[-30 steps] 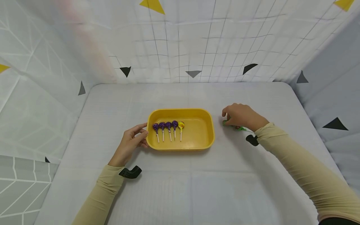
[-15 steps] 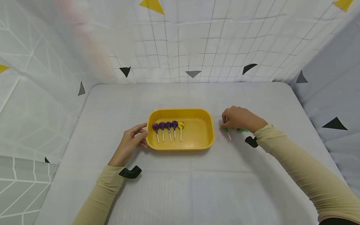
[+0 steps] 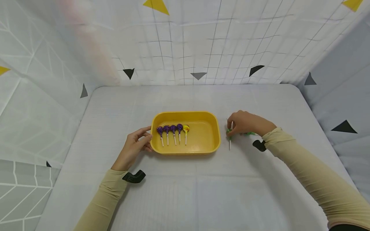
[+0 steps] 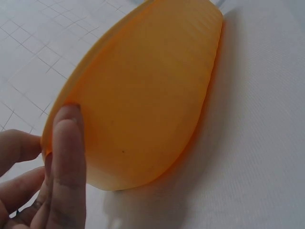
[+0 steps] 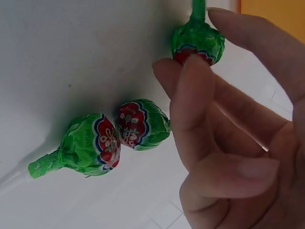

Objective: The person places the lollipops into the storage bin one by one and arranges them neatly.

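Observation:
A yellow tray (image 3: 202,138) stands mid-table, and my left hand (image 3: 131,149) holds its left end; in the left wrist view the fingers lie at the rim and the outer wall (image 4: 138,109). To the right of the tray, my right hand (image 3: 248,123) pinches a green-wrapped lollipop (image 5: 205,40) by its head. Its white stick (image 3: 230,144) points toward the near side. Two more green lollipops, one (image 5: 88,148) with its stick showing and another (image 5: 145,126) beside it, lie below that hand, their heads together; the head view mostly hides them.
Inside the tray's left half, several purple lollipops (image 3: 160,130) lie in a row with a yellow lollipop (image 3: 186,128) at the right end, sticks toward the near side. A white cloth covers the table (image 3: 179,192). Patterned fabric walls (image 3: 199,41) rise behind and at both sides.
My right hand has drawn a green lollipop slightly toward the near side, its stick swinging round to point at the near edge. The left hand and tray have stayed put.

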Demonstrator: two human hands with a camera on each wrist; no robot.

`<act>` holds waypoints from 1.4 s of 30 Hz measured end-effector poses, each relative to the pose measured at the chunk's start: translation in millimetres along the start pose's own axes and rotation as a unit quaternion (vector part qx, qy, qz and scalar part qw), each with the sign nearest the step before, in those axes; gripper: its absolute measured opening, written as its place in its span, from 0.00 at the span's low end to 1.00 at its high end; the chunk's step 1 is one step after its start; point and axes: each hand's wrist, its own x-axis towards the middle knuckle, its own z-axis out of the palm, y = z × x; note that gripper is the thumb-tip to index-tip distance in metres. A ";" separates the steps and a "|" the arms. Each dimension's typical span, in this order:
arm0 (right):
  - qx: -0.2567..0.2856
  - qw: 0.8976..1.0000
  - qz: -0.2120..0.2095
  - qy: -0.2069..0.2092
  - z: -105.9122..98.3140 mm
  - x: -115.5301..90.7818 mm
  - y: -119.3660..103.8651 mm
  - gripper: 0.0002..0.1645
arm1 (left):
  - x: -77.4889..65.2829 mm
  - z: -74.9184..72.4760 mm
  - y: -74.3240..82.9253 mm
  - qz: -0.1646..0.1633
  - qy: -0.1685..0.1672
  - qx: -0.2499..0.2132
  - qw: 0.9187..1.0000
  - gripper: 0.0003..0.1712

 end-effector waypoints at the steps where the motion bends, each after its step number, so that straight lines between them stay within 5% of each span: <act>1: 0.006 1.000 0.000 -0.005 0.0 0.1 0.5 0.16 | 0.0 -0.1 -0.1 0.000 0.000 0.001 1.000 0.29; 22: -0.040 0.996 -0.061 0.049 -1.6 -2.6 0.2 0.10 | -0.2 0.2 -0.8 0.002 0.001 0.003 1.000 0.29; 33: 0.007 0.997 -0.056 0.043 -12.9 -15.0 -4.7 0.10 | 0.1 0.3 -1.2 0.000 0.002 0.003 1.000 0.29; 42: -0.010 0.995 -0.074 0.072 -26.9 -23.2 -5.8 0.10 | 0.0 0.5 -0.7 0.001 0.000 0.001 1.000 0.29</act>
